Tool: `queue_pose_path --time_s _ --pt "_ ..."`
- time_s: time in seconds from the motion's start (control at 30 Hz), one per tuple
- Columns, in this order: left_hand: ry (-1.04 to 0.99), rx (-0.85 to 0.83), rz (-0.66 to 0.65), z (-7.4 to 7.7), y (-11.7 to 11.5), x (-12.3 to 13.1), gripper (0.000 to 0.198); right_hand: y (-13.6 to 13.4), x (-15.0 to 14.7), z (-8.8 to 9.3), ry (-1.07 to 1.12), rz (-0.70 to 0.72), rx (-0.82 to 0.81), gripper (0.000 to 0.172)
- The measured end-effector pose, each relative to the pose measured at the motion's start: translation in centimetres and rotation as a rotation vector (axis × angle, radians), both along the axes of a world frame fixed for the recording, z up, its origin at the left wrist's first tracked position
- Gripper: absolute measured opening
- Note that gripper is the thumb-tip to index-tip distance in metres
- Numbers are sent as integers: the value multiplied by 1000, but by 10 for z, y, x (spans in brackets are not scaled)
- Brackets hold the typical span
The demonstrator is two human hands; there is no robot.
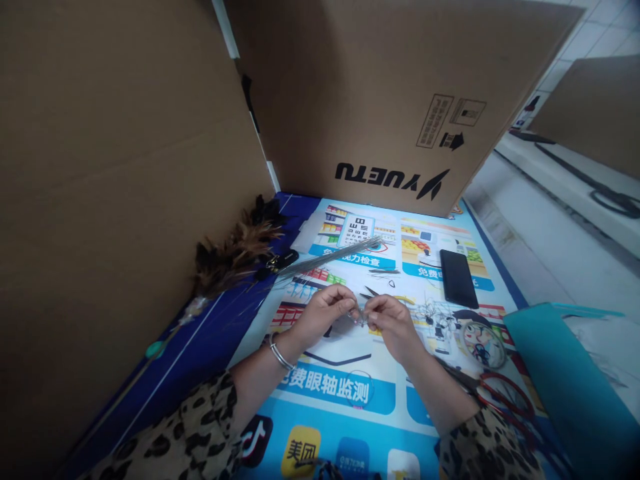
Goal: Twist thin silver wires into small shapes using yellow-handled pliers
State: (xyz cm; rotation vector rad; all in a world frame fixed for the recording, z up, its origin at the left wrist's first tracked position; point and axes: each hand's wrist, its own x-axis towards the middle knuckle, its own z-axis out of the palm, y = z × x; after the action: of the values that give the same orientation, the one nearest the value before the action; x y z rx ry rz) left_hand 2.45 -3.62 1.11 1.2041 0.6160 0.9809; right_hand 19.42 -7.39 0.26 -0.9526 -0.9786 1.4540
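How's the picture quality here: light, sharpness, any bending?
Head view: dim, bluish light, left cardboard panel darkening downward; head view: soft detail, the small wiry thing between left hand and right hand indistinct; head view: apparent wide-angle stretching near the edges.

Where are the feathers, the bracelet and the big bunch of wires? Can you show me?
Feathers (227, 255): head view, on the middle of the brown clump.
Bracelet (282, 358): head view, on the silver band.
Wires (334, 257): head view, about midway along the bunch.
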Motion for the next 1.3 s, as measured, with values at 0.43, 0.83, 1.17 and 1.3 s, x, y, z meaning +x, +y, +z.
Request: queue_pose_path --time_s 0.43,0.83,1.17,1.3 --pt "55 32 -11 1 -1 0 16 -1 -4 -2 -95 -23 -32 12" --pt "76 40 -18 -1 1 -2 18 -3 -8 4 -170 12 18 14" --pt "67 56 -47 0 1 -2 14 -5 -10 9 -127 -17 63 12" --pt "66 65 -45 -1 2 -3 13 -6 -10 8 -126 -28 73 10"
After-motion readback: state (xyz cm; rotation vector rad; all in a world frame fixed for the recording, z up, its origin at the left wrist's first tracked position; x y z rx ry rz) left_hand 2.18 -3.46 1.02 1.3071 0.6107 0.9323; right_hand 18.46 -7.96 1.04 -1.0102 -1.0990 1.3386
